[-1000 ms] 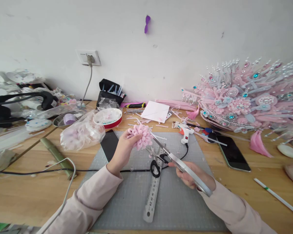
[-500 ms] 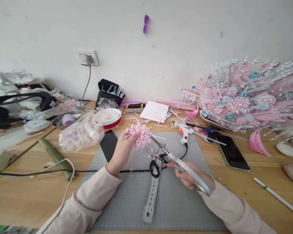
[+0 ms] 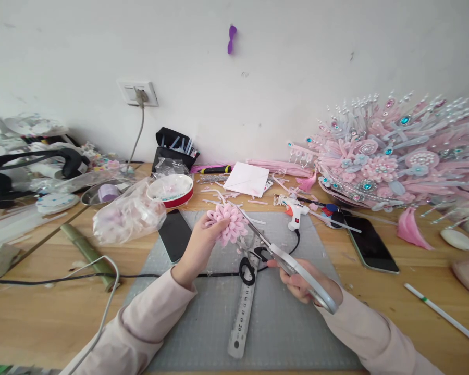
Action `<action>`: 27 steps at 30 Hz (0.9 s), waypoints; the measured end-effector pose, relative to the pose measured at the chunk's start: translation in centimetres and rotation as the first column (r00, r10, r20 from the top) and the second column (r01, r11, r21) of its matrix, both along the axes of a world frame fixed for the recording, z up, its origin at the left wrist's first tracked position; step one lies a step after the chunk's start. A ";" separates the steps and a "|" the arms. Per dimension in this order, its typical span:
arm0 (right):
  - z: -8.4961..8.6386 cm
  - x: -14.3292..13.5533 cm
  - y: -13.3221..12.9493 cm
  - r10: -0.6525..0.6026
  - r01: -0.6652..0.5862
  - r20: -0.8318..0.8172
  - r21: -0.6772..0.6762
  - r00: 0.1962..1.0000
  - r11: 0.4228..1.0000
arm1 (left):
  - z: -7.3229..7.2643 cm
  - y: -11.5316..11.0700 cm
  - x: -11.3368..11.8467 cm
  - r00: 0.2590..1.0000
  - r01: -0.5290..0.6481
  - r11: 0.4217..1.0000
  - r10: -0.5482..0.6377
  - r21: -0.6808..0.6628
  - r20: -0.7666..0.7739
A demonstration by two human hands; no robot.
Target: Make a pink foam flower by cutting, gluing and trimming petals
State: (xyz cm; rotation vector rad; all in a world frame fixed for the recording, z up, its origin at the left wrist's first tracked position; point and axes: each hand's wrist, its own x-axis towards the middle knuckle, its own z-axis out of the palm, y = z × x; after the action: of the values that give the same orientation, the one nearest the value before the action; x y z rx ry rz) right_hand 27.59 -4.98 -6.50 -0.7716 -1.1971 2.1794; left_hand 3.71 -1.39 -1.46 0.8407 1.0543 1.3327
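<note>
My left hand (image 3: 203,242) pinches a pink flower of fuzzy looped petals (image 3: 231,223) between thumb and fingers, above the cutting mat. My right hand (image 3: 303,281) is closed around the grey-white handles of a pair of scissors (image 3: 283,255). Their long metal blades point up and left, with the tips at the flower's right edge; whether they touch a petal I cannot tell. Beneath, small black-handled scissors (image 3: 247,271) lie across a steel ruler (image 3: 240,317) on the grey cutting mat (image 3: 195,323).
A white glue gun (image 3: 297,212) with a black cord lies at the mat's upper right. Phones lie at left (image 3: 175,237) and right (image 3: 373,244). Behind are a red-rimmed round box (image 3: 183,200), a white card (image 3: 246,178) and pink scraps. A large beaded pink headdress (image 3: 383,151) stands at right.
My left hand has shifted the flower slightly right and down, closer against the scissor blades. My right hand and its scissors have hardly moved.
</note>
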 end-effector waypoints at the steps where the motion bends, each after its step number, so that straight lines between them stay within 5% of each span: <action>1: 0.1 0.0 0.0 -0.003 0.003 0.001 -0.001 1.000 1.000 | 0.0 0.0 0.0 1.000 0.004 1.000 -0.004 -0.004 0.001; 27: -0.2 -0.3 -0.2 0.009 -0.009 -0.006 -0.013 1.000 1.000 | 0.2 -0.1 0.2 0.995 -0.059 0.998 0.058 0.006 0.081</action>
State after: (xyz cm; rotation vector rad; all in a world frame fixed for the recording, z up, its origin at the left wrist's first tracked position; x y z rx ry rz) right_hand 27.27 -5.18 -6.69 -0.7665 -1.1867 2.1974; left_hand 3.91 -1.50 -1.31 0.7607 1.0168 1.4099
